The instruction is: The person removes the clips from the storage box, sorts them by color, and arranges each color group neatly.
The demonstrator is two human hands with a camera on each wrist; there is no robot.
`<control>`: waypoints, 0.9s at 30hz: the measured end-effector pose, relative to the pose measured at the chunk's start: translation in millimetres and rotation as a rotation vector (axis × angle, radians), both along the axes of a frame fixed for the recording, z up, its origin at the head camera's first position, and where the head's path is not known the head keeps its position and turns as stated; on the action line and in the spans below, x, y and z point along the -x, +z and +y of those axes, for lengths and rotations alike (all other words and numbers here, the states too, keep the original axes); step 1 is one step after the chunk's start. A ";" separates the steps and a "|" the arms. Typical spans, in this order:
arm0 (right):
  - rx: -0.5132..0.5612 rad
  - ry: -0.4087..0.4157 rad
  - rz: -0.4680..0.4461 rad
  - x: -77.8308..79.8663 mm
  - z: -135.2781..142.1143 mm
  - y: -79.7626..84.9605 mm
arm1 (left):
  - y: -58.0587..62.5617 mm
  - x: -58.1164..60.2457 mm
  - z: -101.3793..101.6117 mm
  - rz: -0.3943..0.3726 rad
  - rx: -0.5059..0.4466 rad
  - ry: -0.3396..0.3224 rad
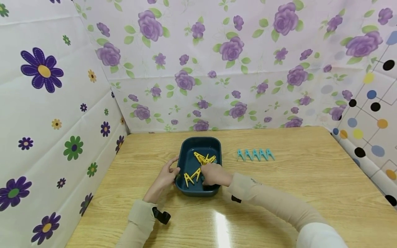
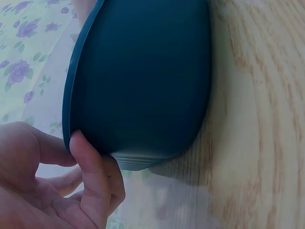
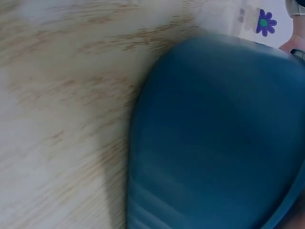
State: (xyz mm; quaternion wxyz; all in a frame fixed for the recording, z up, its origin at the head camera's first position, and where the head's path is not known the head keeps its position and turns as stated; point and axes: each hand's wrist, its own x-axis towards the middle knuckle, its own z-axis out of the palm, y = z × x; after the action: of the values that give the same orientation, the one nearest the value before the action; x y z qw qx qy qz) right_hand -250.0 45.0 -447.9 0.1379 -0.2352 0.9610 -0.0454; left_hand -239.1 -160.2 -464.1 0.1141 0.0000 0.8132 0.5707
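Observation:
A dark teal plastic bin (image 1: pixel 200 193) stands on the table with several yellow clothespins (image 1: pixel 187 179) inside. A bit of blue (image 1: pixel 215 161) shows beside the yellow ones. My left hand (image 1: pixel 165 176) is at the bin's left side; in the left wrist view, its thumb and fingers pinch the rim (image 2: pixel 71 90). My right hand (image 1: pixel 215 174) reaches down into the bin among the clothespins. Its fingertips are hidden, so whether they hold a clothespin does not show. The right wrist view mostly takes in the bin's outer wall (image 3: pixel 214 133).
Right of the bin, several light blue clothespins (image 1: pixel 255 155) lie side by side in a row on the wooden table (image 1: pixel 310 179). Flower-printed sheets (image 1: pixel 204 69) hang behind the table and along its left. A dotted sheet (image 1: pixel 366 113) hangs on the right.

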 end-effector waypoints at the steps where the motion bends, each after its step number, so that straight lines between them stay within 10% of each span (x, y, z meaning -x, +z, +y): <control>1: 0.020 0.003 0.001 0.1 0.7 -0.7 | 0.2 -0.2 -0.1 -0.001 -0.001 -0.002; 18: 0.005 0.073 0.044 -3.5 6.3 -1.0 | 3.4 -1.4 -0.2 -0.010 0.001 -0.010; 27: 0.220 0.055 0.016 -2.7 10.5 0.1 | 1.1 -0.4 -0.6 -0.003 0.011 -0.007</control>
State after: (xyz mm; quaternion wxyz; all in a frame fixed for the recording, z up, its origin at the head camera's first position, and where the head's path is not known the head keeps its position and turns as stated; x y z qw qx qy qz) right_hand -247.3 55.5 -447.9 0.1047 -0.2754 0.9445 -0.1451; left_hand -238.7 -160.8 -463.0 0.1173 0.0017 0.8162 0.5658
